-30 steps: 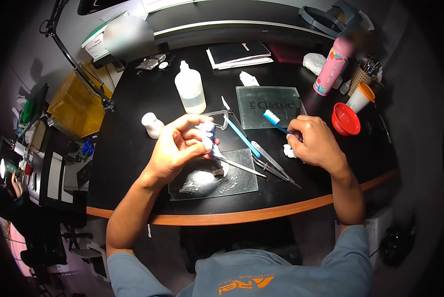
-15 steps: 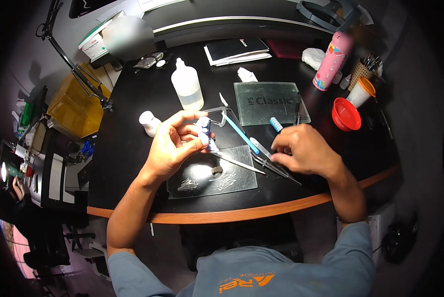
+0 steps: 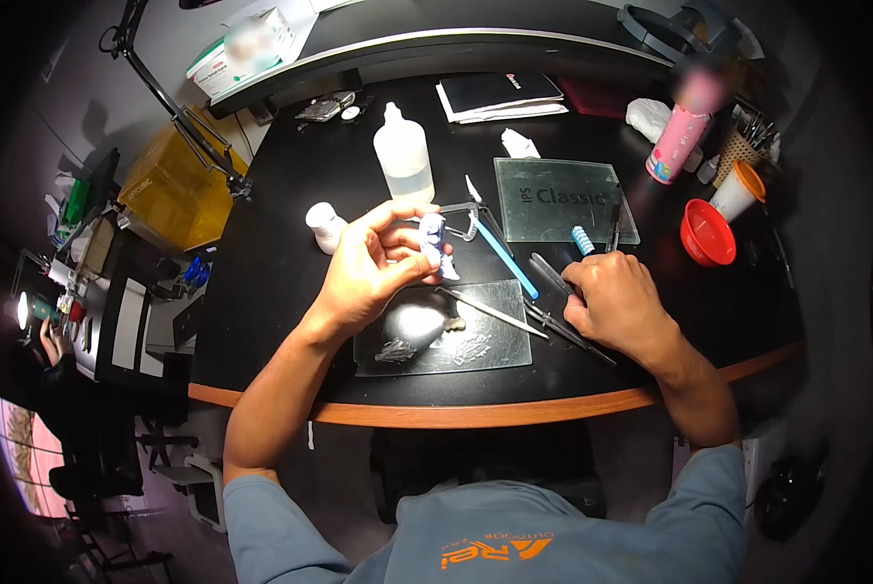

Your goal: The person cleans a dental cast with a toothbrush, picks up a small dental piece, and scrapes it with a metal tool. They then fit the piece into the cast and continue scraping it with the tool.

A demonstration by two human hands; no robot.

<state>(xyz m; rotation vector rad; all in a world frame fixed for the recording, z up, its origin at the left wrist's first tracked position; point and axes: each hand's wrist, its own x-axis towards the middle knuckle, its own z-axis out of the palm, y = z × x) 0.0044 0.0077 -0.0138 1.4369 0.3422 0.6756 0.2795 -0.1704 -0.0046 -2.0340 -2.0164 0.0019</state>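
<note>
Between the fingertips and thumb of my left hand is a small white-and-blue dental model, held up above the glass slab. My right hand is curled palm down, its fingers and thumb closed at the near end of dark grey tweezers. Part of the tweezers is hidden under the fingers. Other slim metal tools lie just below that hand. A white pointed stick lies across the slab, beside a small brownish lump and whitish shavings.
A blue-handled knife and a metal caliper-like tool lie behind the slab. A squeeze bottle and white jar stand left. A glass plate, red bowl and pink bottle are right.
My right hand has come down onto the tweezers and closed at their end. My left hand still holds the dental model. The whole view has shifted slightly.
</note>
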